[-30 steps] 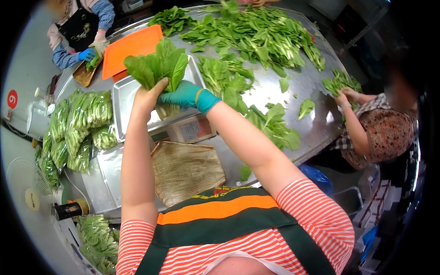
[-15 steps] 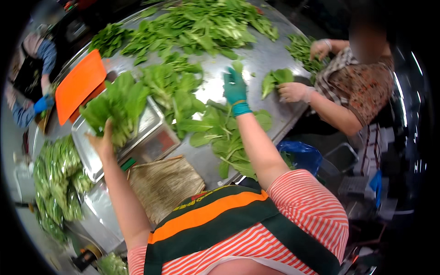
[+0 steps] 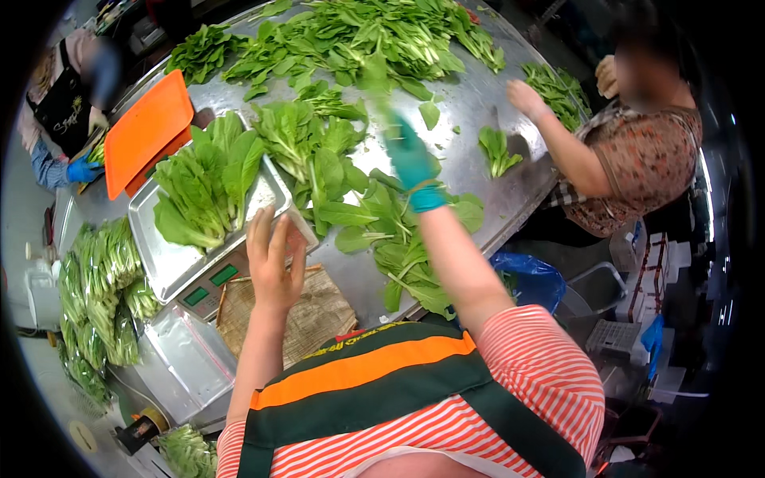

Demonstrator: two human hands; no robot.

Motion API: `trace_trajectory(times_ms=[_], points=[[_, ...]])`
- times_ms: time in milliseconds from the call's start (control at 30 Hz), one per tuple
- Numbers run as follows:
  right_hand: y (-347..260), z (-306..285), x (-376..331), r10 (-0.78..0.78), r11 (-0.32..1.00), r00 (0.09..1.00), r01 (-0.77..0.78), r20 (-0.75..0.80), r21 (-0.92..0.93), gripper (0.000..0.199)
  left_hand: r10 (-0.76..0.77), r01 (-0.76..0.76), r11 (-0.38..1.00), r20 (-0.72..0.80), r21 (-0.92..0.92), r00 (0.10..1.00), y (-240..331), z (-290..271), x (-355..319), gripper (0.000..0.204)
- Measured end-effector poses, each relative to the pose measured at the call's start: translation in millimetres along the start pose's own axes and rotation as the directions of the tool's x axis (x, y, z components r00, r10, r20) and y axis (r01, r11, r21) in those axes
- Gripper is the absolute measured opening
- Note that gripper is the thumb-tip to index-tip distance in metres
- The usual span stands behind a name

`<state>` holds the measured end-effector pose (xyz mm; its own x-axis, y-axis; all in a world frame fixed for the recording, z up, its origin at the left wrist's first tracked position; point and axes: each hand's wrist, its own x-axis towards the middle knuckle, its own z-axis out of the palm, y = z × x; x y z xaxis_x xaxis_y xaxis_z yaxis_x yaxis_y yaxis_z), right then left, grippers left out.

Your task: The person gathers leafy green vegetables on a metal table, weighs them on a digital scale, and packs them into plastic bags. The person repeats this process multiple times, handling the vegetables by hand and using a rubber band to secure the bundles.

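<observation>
A bunch of leafy greens (image 3: 203, 187) lies in the metal tray (image 3: 162, 279) of a scale (image 3: 249, 256) with small green displays. My bare left hand (image 3: 272, 259) is held above the scale's near right side, fingers stretched out and nothing in it. My right hand (image 3: 408, 153), in a green glove, reaches far over the table and is smeared by motion. From its fingertips a blurred leafy green (image 3: 374, 80) sticks out toward the far pile. Below my right wrist lie loose leafy greens (image 3: 406, 255), with another heap (image 3: 315, 143) beside the tray.
A large pile of greens (image 3: 358, 40) covers the table's far side. An orange bin (image 3: 147, 131) stands behind the scale, bagged greens (image 3: 100, 295) at left, a woven mat (image 3: 291, 311) in front. One co-worker (image 3: 637, 159) stands right, near a small bunch (image 3: 496, 151); another (image 3: 68, 119) far left.
My left hand has let go of the greens in the tray and moved right. A blurred leafy green now shows at my right hand. The right co-worker's hand has left the small bunch.
</observation>
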<state>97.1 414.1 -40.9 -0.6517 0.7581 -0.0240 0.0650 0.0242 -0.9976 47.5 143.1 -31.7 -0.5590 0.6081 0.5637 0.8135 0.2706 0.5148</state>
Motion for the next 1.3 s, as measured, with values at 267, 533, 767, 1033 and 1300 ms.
trace_trajectory(times_ms=[267, 533, 767, 1033, 1300], points=[[15.5, 62.0, 2.4, -0.39, 0.919, 0.91, 0.394, 0.138, 0.002, 0.046, -0.001, -0.165, 0.895, 0.372, 0.415, 0.928, -58.3, 6.2, 85.5, 0.041], [118.2, -227.7, 47.0, -0.217, 0.365, 0.666, -0.623, -0.714, -0.692, 0.082, -0.069, -0.093, 0.863, 0.297, 0.497, 0.952, -76.7, 0.7, 73.9, 0.035], [102.8, -160.8, 84.9, -0.383, 0.833, 0.868, 0.177, -0.316, -0.524, 0.027, 0.078, -0.148, 0.895, 0.178, 0.42, 0.981, -29.7, -1.0, 76.3, 0.047], [1.7, 89.0, 27.6, -0.465, 0.787, 0.797, 0.571, 0.386, -0.232, 0.074, -0.235, 0.135, 0.852, 0.14, 0.505, 0.962, -18.0, 4.9, 99.0, 0.045], [53.2, -31.3, 219.7, -0.302, 0.267, 0.947, -0.024, -0.107, -0.963, 0.111, -0.303, 0.161, 0.85, 0.215, 0.502, 0.929, -59.9, -1.9, 74.3, 0.034]])
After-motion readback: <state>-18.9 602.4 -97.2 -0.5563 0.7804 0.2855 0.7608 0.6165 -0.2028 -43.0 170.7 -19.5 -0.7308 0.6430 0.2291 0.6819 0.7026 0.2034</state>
